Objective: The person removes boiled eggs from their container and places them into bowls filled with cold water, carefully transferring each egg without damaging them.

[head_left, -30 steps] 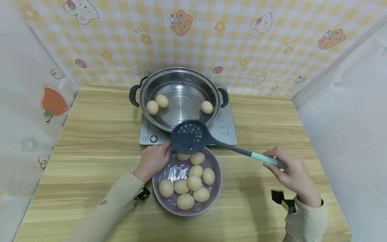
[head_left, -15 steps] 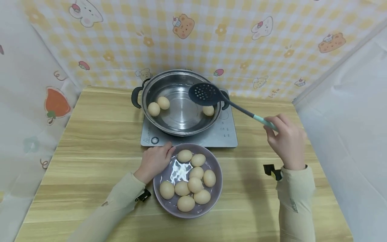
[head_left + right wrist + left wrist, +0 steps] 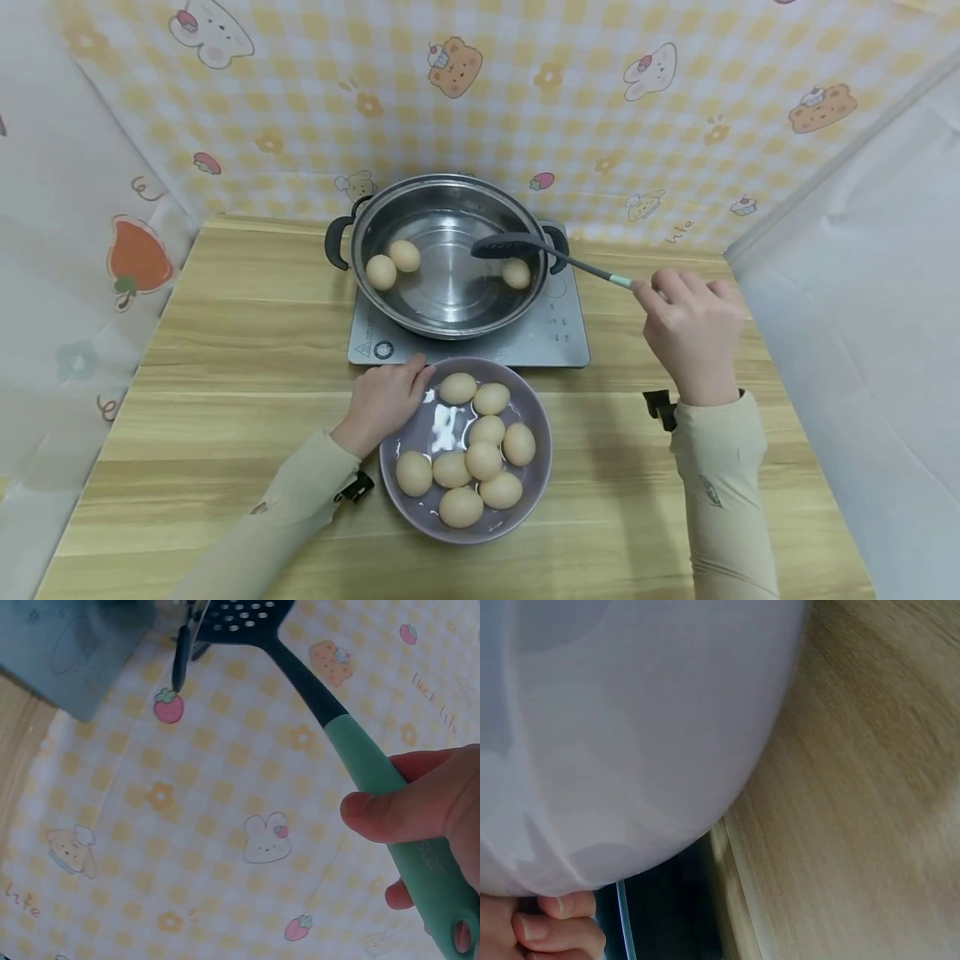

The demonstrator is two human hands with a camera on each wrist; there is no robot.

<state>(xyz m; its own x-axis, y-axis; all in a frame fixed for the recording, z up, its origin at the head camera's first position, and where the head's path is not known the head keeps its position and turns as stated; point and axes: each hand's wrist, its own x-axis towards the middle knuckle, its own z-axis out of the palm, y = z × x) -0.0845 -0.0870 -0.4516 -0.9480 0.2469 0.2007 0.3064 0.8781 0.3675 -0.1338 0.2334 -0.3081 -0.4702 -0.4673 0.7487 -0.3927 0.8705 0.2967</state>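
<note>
My right hand (image 3: 693, 337) grips a skimmer by its mint-green handle (image 3: 364, 754), thumb along the near side in the right wrist view. The skimmer's dark perforated head (image 3: 504, 244) hangs over the right part of a steel pot (image 3: 450, 330), partly overlapping an egg (image 3: 516, 275) inside. Two more eggs (image 3: 382, 272) lie together at the pot's left. In front of the pot stands a purple bowl (image 3: 545, 454) with several eggs (image 3: 483, 460). My left hand (image 3: 382, 402) holds its upper left rim, the fingertips (image 3: 536, 928) curled against the bowl wall in the left wrist view.
The pot stands on a flat induction cooker (image 3: 525, 352), its black handles (image 3: 336, 242) sticking out at both sides. Wood-grain tabletop (image 3: 225, 350) surrounds it. A yellow checked cloth (image 3: 495, 125) hangs behind, and white sheeting (image 3: 847, 292) borders the sides.
My right hand has carried the skimmer from over the bowl up and back to the pot, then lowered and turned its head. My left hand stays on the bowl rim.
</note>
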